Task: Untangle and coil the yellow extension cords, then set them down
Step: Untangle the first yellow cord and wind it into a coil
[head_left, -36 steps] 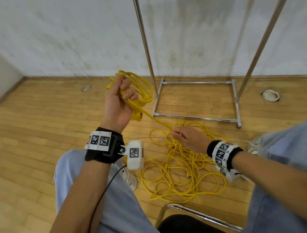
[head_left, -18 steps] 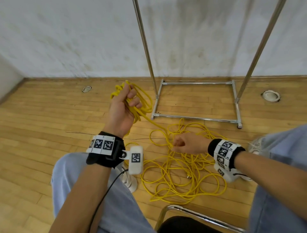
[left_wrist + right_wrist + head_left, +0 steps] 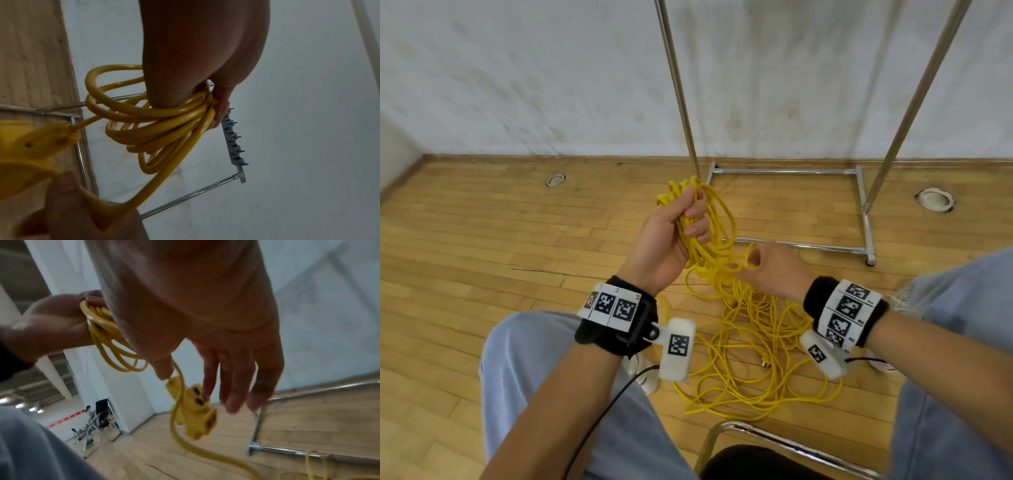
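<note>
a bundle of glossy yellow rubbery cord loops [image 3: 705, 233] is gripped in the left hand [image 3: 664, 240], fingers curled tight round it, held up above the pale wooden plank floor [image 3: 465, 240]. the cord is smooth and round, and a chunky yellow plastic multi-outlet socket block [image 3: 193, 412] is seen dangling from the bundle in the right wrist view. the right hand [image 3: 774, 270] is raised just beside the bundle, a strand [image 3: 748, 257] caught at its thumb with the fingers mostly straight and loose. the rest of the cord is left in a loose tangled heap [image 3: 753, 346] on the floor between the knees, in front of a shiny chrome tube rack [image 3: 859, 178].

compared with half a second ago, the right hand is brought up from the heap to the bundle, and the left hand is lowered slightly.

the right fingertips are blurred, so the exact pinch is hard to make out. the rack's top is cut off.
</note>
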